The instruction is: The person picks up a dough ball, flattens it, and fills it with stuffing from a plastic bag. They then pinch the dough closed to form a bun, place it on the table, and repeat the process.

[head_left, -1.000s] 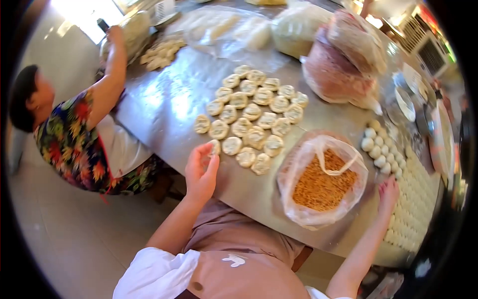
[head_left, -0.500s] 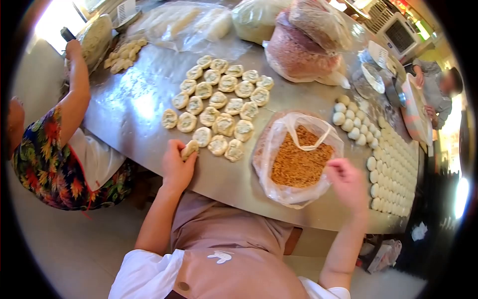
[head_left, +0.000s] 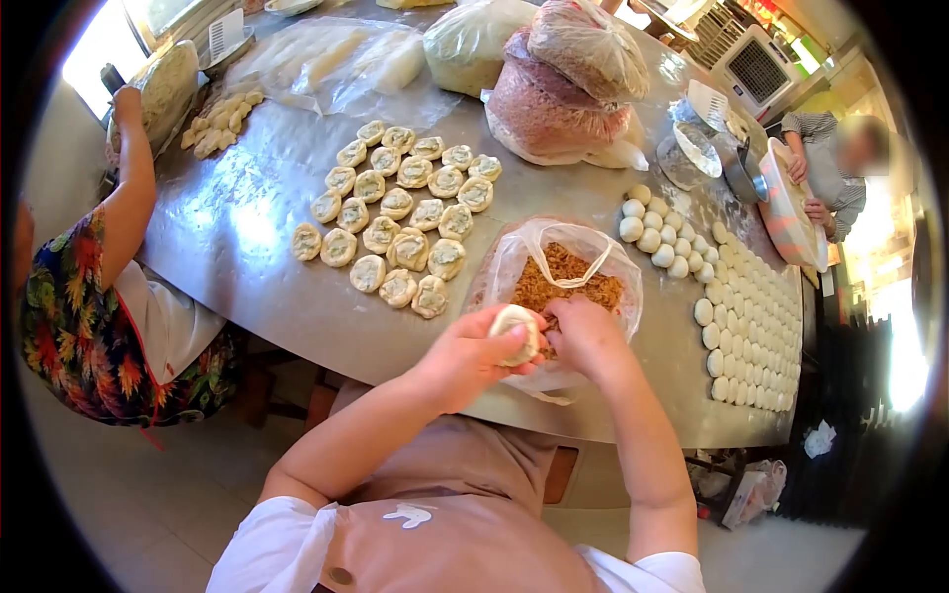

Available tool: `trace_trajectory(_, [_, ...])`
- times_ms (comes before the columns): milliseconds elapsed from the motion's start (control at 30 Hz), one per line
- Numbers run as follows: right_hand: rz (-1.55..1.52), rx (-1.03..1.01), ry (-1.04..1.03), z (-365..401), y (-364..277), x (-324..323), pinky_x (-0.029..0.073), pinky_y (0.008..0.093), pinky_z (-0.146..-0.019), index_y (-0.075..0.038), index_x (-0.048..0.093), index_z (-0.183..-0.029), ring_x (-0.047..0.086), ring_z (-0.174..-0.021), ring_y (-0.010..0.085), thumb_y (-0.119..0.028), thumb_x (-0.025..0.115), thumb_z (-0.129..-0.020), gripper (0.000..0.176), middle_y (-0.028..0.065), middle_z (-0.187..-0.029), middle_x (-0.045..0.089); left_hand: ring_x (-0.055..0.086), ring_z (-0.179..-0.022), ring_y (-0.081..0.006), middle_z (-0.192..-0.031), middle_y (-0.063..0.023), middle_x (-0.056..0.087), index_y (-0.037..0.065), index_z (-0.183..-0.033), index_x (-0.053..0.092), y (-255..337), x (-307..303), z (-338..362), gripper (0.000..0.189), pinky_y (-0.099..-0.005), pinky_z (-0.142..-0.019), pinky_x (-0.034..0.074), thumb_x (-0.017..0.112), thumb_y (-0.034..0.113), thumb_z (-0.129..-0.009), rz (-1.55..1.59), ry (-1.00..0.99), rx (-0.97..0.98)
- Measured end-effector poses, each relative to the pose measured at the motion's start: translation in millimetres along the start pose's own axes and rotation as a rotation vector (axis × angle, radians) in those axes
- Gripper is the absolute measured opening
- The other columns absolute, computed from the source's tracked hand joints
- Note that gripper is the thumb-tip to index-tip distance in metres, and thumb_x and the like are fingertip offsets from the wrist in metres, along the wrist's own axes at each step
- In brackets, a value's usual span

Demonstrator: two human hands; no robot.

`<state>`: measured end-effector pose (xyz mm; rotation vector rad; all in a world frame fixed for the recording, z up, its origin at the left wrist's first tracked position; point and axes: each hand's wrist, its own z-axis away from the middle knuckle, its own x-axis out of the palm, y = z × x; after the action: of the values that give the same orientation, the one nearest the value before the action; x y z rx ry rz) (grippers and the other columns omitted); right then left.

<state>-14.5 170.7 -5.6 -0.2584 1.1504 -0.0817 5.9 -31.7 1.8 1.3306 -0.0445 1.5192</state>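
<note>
My left hand (head_left: 465, 361) holds a round filled dough piece (head_left: 516, 334) tilted up between thumb and fingers, at the near side of the plastic bag. Brown crumbly filling (head_left: 568, 277) lies in the open clear bag (head_left: 625, 287). My right hand (head_left: 590, 336) reaches over the bag's near edge, its fingers bent and drawn together close to the filling and beside the dough piece. Whatever those fingertips grip is hidden. Left of the bag, several dough pieces with pale green-flecked tops (head_left: 407, 247) sit in loose rows on the metal table (head_left: 287, 296).
Rows of white dough balls (head_left: 746, 336) cover the table's right side. Large bags of pink filling (head_left: 559, 109) stand at the back. A co-worker's arm (head_left: 138, 178) is at the left; another person (head_left: 840, 168) holds a pinkish basin (head_left: 791, 212) at the right.
My left hand has carried the dough piece right, from the rows to the bag. My right hand has moved left, over the filling. The whole view has shifted slightly.
</note>
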Motion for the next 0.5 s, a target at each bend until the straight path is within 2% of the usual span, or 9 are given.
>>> trace_trajectory(33, [0.016, 0.038, -0.005, -3, 3, -1, 0.051, 0.0428, -0.081, -0.008, 0.067, -0.103, 0.063, -0.093, 0.0357, -0.016, 0.069, -0.079, 0.025, 0.0185, -0.105, 0.065, 0.06, -0.092, -0.0168, -0.103, -0.0066, 0.061, 0.003, -0.117, 0.057, -4, 7, -7, 0.021, -0.0282, -0.081, 0.05, 0.051, 0.014, -0.099, -0.021, -0.036, -0.045])
trace_trajectory(133, [-0.295, 0.077, -0.024, -11, 22, 5, 0.052, 0.0428, -0.075, -0.005, 0.068, -0.09, 0.065, -0.084, 0.0349, -0.011, 0.067, -0.077, 0.014, 0.0171, -0.088, 0.068, 0.06, -0.091, -0.0169, -0.104, -0.0071, 0.061, 0.003, -0.114, 0.057, -17, 14, -31, 0.019, -0.028, -0.079, 0.05, 0.051, 0.015, -0.1, 0.006, 0.005, -0.126])
trace_trajectory(167, [-0.15, -0.003, 0.009, -11, 27, 4, 0.051, 0.0408, -0.07, -0.005, 0.069, -0.089, 0.066, -0.078, 0.0329, -0.012, 0.067, -0.077, 0.014, 0.0166, -0.08, 0.068, 0.06, -0.09, -0.0174, -0.106, -0.0074, 0.06, 0.003, -0.117, 0.055, -24, 12, -39, 0.02, -0.0291, -0.08, 0.051, 0.051, 0.013, -0.1, 0.008, 0.034, -0.087])
trace_trajectory(267, [-0.293, -0.006, 0.13, -2, 32, -13, 0.049, 0.0322, -0.064, -0.002, 0.069, -0.094, 0.061, -0.068, 0.0161, -0.013, 0.068, -0.079, 0.018, 0.0085, -0.076, 0.066, 0.059, -0.096, -0.0188, -0.113, -0.009, 0.058, 0.003, -0.122, 0.051, -23, 22, -50, 0.024, -0.0321, -0.085, 0.051, 0.048, 0.014, -0.101, 0.08, 0.179, -0.123])
trace_trajectory(300, [-0.398, 0.066, 0.093, 4, 24, -29, 0.05, 0.0302, -0.065, -0.002, 0.069, -0.097, 0.06, -0.069, 0.0128, -0.01, 0.069, -0.079, 0.019, 0.0052, -0.075, 0.066, 0.058, -0.1, -0.0193, -0.116, -0.0098, 0.057, 0.003, -0.124, 0.049, -23, 23, -54, 0.026, -0.0336, -0.088, 0.05, 0.047, 0.016, -0.101, 0.172, 0.203, -0.115])
trace_trajectory(400, [-0.673, 0.038, 0.117, 13, 11, -44, 0.05, 0.0278, -0.069, 0.0, 0.068, -0.103, 0.061, -0.073, 0.0119, -0.006, 0.068, -0.082, 0.022, 0.0048, -0.082, 0.067, 0.053, -0.111, -0.0207, -0.125, -0.012, 0.052, 0.003, -0.13, 0.045, -27, 24, -66, 0.032, -0.0373, -0.097, 0.047, 0.041, 0.021, -0.103, 0.398, 0.222, -0.105])
trace_trajectory(500, [-0.699, -0.117, 0.138, 14, 4, -39, 0.051, 0.0273, -0.074, 0.001, 0.065, -0.11, 0.063, -0.082, 0.0138, -0.004, 0.066, -0.086, 0.025, 0.0069, -0.096, 0.07, 0.048, -0.119, -0.0222, -0.132, -0.0135, 0.047, 0.003, -0.134, 0.041, -33, 23, -76, 0.037, -0.0394, -0.103, 0.043, 0.035, 0.025, -0.105, 0.452, 0.167, -0.109])
